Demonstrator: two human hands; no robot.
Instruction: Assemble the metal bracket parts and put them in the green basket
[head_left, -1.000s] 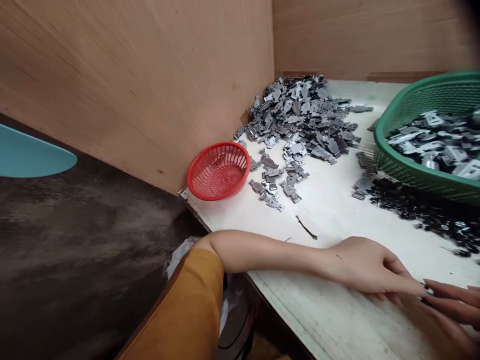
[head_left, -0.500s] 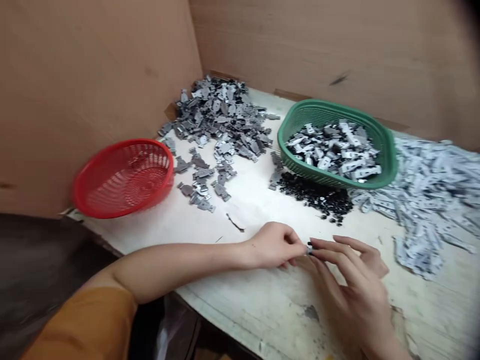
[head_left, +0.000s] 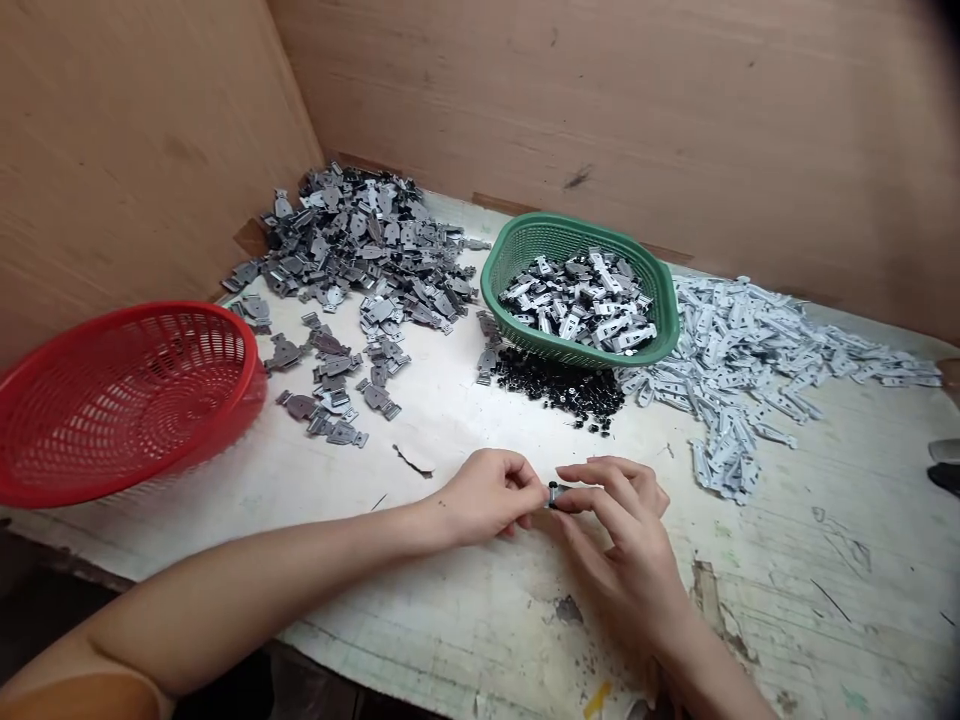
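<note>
Between my two hands, just above the table, is a small metal clip piece (head_left: 553,494) with black ends. My left hand (head_left: 495,497) pinches its left end between thumb and fingers. From the right, the thumb and fingers of my right hand (head_left: 619,515) close on its other end; the fingertips hide much of the piece. Beyond my hands lies a heap of small black parts (head_left: 562,388). Behind that heap a green basket (head_left: 664,340) holds assembled-looking metal clips (head_left: 577,305).
A red basket (head_left: 247,375) stands at the left edge. Grey metal plates (head_left: 367,245) are piled at the back left, with several loose ones in front. White metal strips (head_left: 750,350) spread over the right side. Cardboard walls (head_left: 525,100) enclose the back and left of the table (head_left: 420,600).
The whole view has swung right, so everything sits further left in the picture. Both hands stay together at the small metal piece, with only slight finger movement.
</note>
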